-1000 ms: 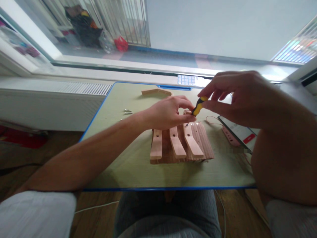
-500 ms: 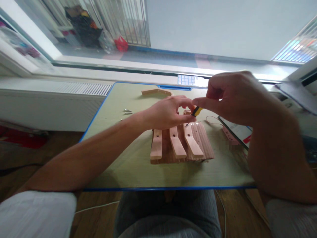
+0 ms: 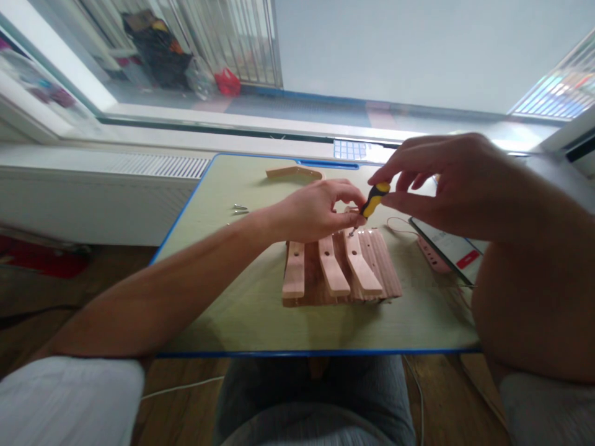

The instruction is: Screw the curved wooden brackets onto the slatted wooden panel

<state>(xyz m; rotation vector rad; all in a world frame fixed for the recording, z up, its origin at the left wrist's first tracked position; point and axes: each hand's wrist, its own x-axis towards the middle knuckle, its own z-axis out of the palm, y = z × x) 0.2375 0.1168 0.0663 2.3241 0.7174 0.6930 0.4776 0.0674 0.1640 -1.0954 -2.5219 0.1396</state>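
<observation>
A yellow-and-black screwdriver (image 3: 374, 199) stands tilted, its tip at a screw (image 3: 352, 233) in the rightmost wooden hook (image 3: 363, 272). My right hand (image 3: 441, 176) has its thumb and fingertips around the top of the handle. My left hand (image 3: 316, 210) reaches over the hooks, with its thumb and index finger closed at the handle's lower end by the shaft. Three bent, light wood hooks, including the left one (image 3: 294, 275) and the middle one (image 3: 335, 275), lie side by side on a brown ridged wooden board (image 3: 388, 272). My left hand hides their far ends.
Another bent wooden piece (image 3: 292, 171) lies at the back of the blue-edged table (image 3: 242, 322). Several loose screws (image 3: 240, 209) lie left of my forearm. At right are a tablet (image 3: 446, 244) and a pink power strip (image 3: 432, 255) with a cord. A window is beyond.
My right hand has opened its grip somewhat and turned, exposing more of the screwdriver's handle. My left hand, the hooks and the board have stayed in place.
</observation>
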